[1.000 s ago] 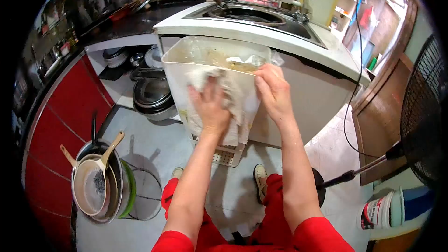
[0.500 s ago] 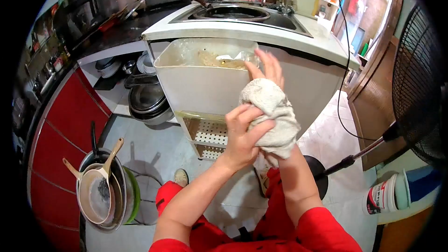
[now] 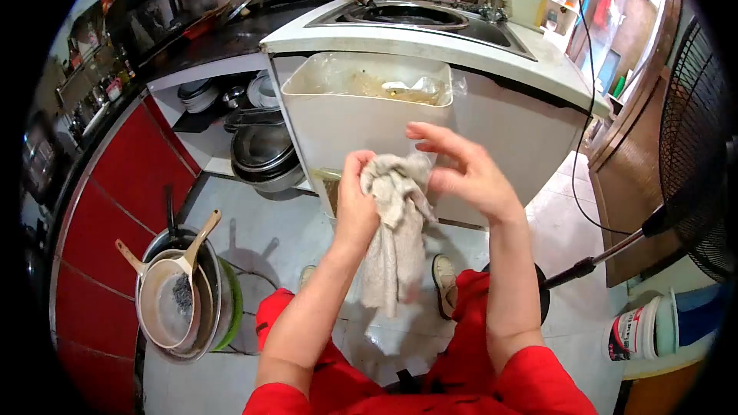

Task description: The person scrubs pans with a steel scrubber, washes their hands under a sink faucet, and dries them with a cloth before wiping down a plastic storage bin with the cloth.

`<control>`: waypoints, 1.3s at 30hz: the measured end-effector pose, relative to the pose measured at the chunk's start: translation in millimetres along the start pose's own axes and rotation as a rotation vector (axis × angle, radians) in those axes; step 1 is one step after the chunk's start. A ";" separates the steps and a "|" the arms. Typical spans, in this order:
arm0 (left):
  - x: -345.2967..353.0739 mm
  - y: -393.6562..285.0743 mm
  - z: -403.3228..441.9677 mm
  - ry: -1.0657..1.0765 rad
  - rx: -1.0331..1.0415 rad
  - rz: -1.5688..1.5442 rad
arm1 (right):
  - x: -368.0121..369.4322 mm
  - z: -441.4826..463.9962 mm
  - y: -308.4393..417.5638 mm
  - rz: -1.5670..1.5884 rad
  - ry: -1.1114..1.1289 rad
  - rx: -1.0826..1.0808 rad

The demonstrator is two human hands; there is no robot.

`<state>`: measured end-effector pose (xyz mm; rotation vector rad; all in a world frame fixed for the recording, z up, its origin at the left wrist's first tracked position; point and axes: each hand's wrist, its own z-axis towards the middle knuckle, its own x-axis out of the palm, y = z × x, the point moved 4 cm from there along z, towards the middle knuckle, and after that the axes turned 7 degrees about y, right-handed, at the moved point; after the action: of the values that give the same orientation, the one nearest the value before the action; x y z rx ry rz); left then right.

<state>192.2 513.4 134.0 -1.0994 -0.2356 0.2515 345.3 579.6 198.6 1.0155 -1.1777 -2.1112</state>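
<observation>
A crumpled beige cloth [image 3: 396, 234] hangs from my left hand [image 3: 358, 204], whose fingers are closed on its upper part. Just right of the cloth, my right hand [image 3: 465, 170] is raised with its fingers spread and its thumb near the cloth. Beyond both hands stands a whitish bin [image 3: 330, 119] against the counter front. Food scraps [image 3: 415, 92] and some clear plastic lie inside it. Behind the cloth and my hands, the lower part of the bin is partly hidden.
Stacked pans and basins [image 3: 173, 300] stand on the floor at left, beside red cabinets [image 3: 115, 207]. The sink counter [image 3: 284, 40] is ahead. At right are a fan [image 3: 696, 146], its cord and a white bucket [image 3: 634, 330].
The cloth went from the bin's front face to around my right hand and wrist, and now hangs from my left hand. My right hand has left the bin rim and come off the cloth.
</observation>
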 end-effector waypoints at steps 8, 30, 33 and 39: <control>-27.8 -17.3 1.9 -0.146 -0.180 -0.671 | 97.0 9.8 -14.4 -0.151 -0.014 -0.204; -120.8 55.5 65.3 -0.330 0.018 0.463 | 75.6 -1.4 -106.0 -1.136 -0.393 -0.223; -123.8 56.4 63.5 -0.312 0.002 0.419 | 82.8 -2.9 -114.3 -1.065 -0.042 -0.060; -126.5 67.9 60.1 -0.310 -0.026 0.093 | 45.6 6.7 -17.0 -1.050 -0.716 -0.398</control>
<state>48.1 553.7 91.2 -1.0959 -0.4649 0.5041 311.8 558.2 169.7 0.7549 -0.3790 -3.5523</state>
